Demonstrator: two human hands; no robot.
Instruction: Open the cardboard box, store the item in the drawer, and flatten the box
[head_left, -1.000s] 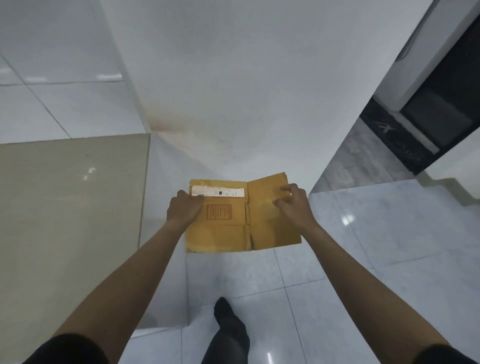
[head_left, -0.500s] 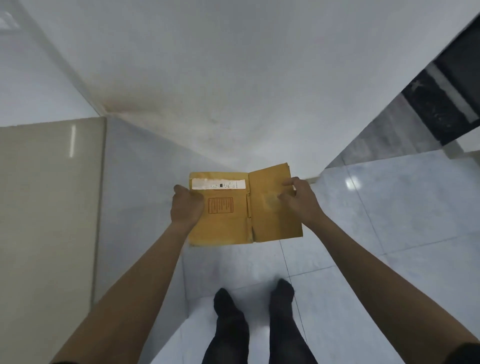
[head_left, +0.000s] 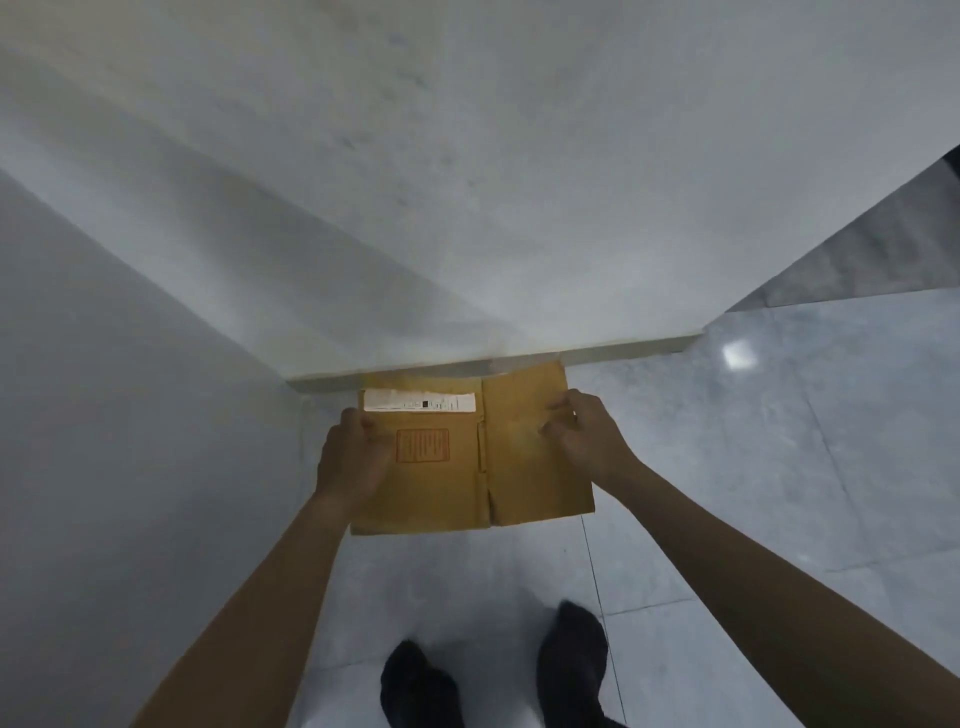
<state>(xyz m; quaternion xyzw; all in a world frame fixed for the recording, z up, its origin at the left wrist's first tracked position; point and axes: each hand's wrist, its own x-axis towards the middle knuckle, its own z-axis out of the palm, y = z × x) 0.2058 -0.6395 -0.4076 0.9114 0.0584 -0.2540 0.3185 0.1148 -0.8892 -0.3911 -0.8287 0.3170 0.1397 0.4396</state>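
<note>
This looks like an indoor passage or hallway in a home or flat, though the frame gives too little to say which. The floor (head_left: 753, 467) is laid with large, glossy pale grey tiles with thin grout lines, and a ceiling light shows as a bright reflection (head_left: 737, 356) on the right. A plain white wall (head_left: 467, 182) fills the far side, with a low skirting strip (head_left: 623, 349) along its foot. It meets a second pale wall (head_left: 130, 389) on the left at a corner. At the far right the wall ends, and a darker grey floor (head_left: 857, 260) runs beyond it.
</note>
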